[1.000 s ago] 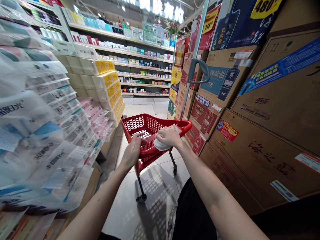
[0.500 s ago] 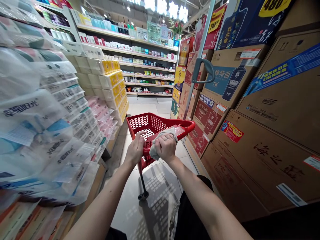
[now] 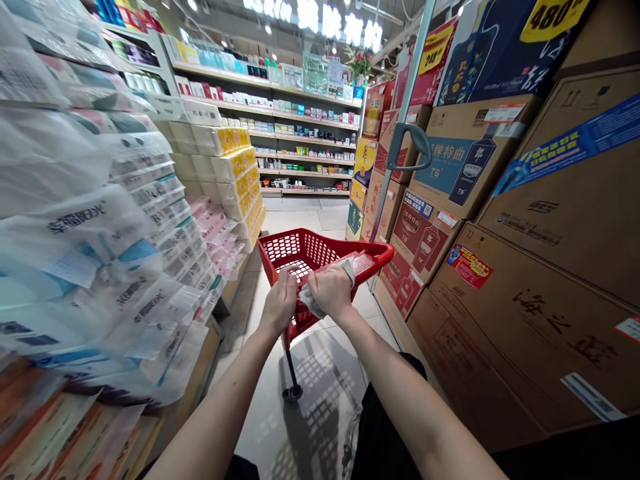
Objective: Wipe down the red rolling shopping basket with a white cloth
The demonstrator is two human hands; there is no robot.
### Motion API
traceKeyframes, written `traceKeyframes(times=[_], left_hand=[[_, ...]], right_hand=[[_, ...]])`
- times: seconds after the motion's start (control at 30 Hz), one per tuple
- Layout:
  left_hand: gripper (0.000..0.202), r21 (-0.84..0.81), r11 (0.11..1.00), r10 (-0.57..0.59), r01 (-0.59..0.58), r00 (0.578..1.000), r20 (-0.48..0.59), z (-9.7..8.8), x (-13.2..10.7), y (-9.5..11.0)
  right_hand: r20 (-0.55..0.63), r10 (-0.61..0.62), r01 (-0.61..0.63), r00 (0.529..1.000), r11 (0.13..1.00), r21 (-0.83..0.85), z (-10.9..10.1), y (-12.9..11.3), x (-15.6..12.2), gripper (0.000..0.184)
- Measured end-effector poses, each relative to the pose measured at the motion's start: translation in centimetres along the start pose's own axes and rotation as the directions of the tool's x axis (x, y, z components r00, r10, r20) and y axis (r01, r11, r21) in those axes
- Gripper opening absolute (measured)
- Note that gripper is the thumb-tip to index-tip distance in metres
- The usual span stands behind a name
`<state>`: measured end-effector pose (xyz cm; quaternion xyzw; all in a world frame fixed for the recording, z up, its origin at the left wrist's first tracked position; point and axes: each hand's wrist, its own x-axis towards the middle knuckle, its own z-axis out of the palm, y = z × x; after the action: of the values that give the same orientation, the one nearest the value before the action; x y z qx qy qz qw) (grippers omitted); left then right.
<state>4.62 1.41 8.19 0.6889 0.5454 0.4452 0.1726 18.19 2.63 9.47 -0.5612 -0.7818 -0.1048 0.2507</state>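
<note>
A red plastic shopping cart (image 3: 320,250) stands on the floor in front of me, its basket holed like a grid. My left hand (image 3: 283,297) is wrapped round the left end of the cart's handle. My right hand (image 3: 330,290) is closed on a pale grey cloth (image 3: 347,267), pressing it against the handle bar just right of my left hand. Part of the cloth pokes out past my fingers; the rest is hidden under them. The handle's right end (image 3: 383,253) shows bare red plastic.
Stacked tissue packs (image 3: 105,247) line the left side, with yellow-and-white packs (image 3: 235,170) farther on. Cardboard cartons (image 3: 550,313) are piled close on the right, beside a metal pole (image 3: 400,127) with a grey handle. Shelves of boxed goods (image 3: 300,130) stand across the back.
My right hand has slid slightly left along the handle with the cloth, closer to my left hand. The whole view has shifted a little, so the cart appears slightly farther right.
</note>
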Motion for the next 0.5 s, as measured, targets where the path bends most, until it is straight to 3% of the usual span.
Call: traceKeyframes(times=[0.17, 0.33, 0.5], left_hand=[[0.046, -0.009, 1.000, -0.006, 0.006, 1.000, 0.001, -0.1, -0.2, 0.2], [0.046, -0.057, 0.998, 0.014, -0.014, 1.000, 0.004, 0.5, -0.7, 0.5], [0.046, -0.129, 0.990, 0.066, -0.053, 0.993, 0.095, 1.4, -1.3, 0.9]], right_hand=[[-0.137, -0.062, 0.070, 0.989, 0.996, 0.054, -0.1, -0.3, -2.9, 0.036], [-0.046, -0.125, 0.127, 0.991, 0.990, 0.052, -0.5, 1.3, -2.5, 0.035], [0.049, -0.106, 0.104, 0.993, 0.993, 0.050, -1.8, 3.4, -1.8, 0.044]])
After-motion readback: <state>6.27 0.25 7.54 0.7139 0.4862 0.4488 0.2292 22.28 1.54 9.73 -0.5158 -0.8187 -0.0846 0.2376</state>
